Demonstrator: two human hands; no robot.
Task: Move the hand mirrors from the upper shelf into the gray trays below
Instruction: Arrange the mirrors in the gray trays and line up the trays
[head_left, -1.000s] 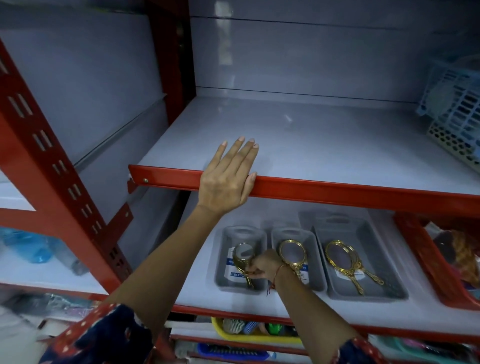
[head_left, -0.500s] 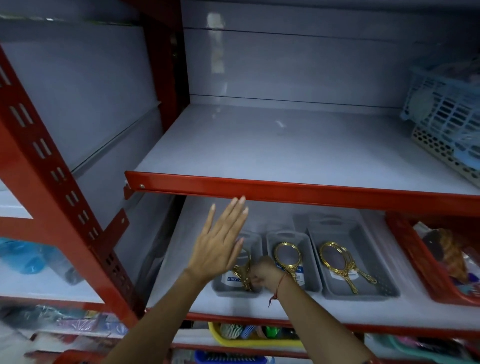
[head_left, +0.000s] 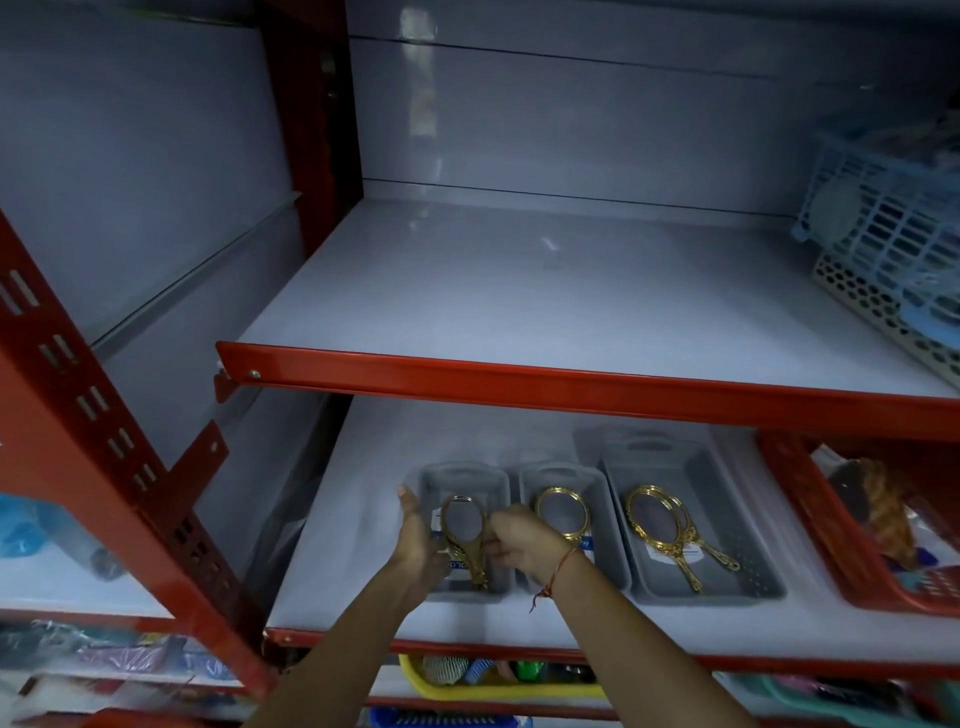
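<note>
Three gray trays stand side by side on the lower shelf. In the left tray (head_left: 498, 480) a gold hand mirror (head_left: 464, 522) stands tilted, and my right hand (head_left: 519, 540) pinches its handle. My left hand (head_left: 415, 540) lies over that tray's left wall with the thumb up and its fingers curled in beside the mirror's handle; whether they grip anything is unclear. The middle tray (head_left: 605, 519) holds one gold mirror (head_left: 562, 512). The right tray (head_left: 727, 519) holds two overlapping gold mirrors (head_left: 662, 530). The upper shelf (head_left: 519, 301) is bare in the middle.
A blue basket (head_left: 883, 218) on a beige perforated one (head_left: 878, 306) sits at the upper shelf's right. A red basket (head_left: 831, 551) of goods stands right of the trays. The red shelf lip (head_left: 571, 384) overhangs them; a red upright (head_left: 104, 467) is at left.
My left hand left the upper shelf's red lip and came down to the left tray. My right hand stayed on the mirror in that tray, which now stands more upright.
</note>
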